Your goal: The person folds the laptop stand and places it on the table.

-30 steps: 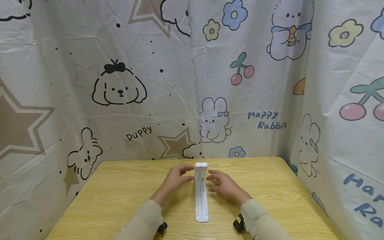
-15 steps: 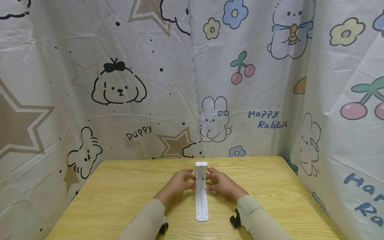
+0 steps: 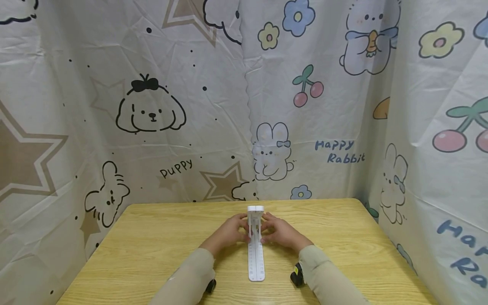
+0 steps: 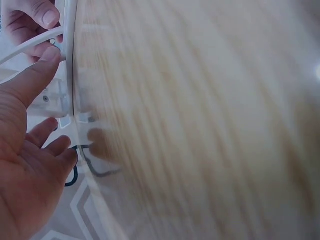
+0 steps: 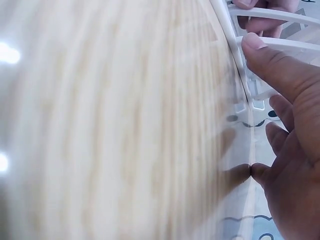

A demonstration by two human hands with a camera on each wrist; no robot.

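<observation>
A white plastic folding stand (image 3: 256,262) sits on the table, its long slotted base pointing toward me and its upright part at the far end. My left hand (image 3: 230,231) is against its left side. On the opposite side, my right hand (image 3: 281,233) mirrors it. The left wrist view shows my left thumb (image 4: 49,56) lying along a thin white strut, the fingers spread below and apart from the thumb. My right thumb (image 5: 255,42) touches a strut too, while the other fingers are loosely bent. Fingertips behind the upright are partly hidden.
The wood-grain table (image 3: 167,237) has rounded far corners. A printed cloth (image 3: 213,140) hangs behind it and along both sides. Black wrist cameras (image 3: 297,274) sit beneath the beige sleeves (image 3: 324,267).
Both hands have moved inward from beside the stand until their thumbs and fingers meet its sides. The stand's base stays in nearly the same place.
</observation>
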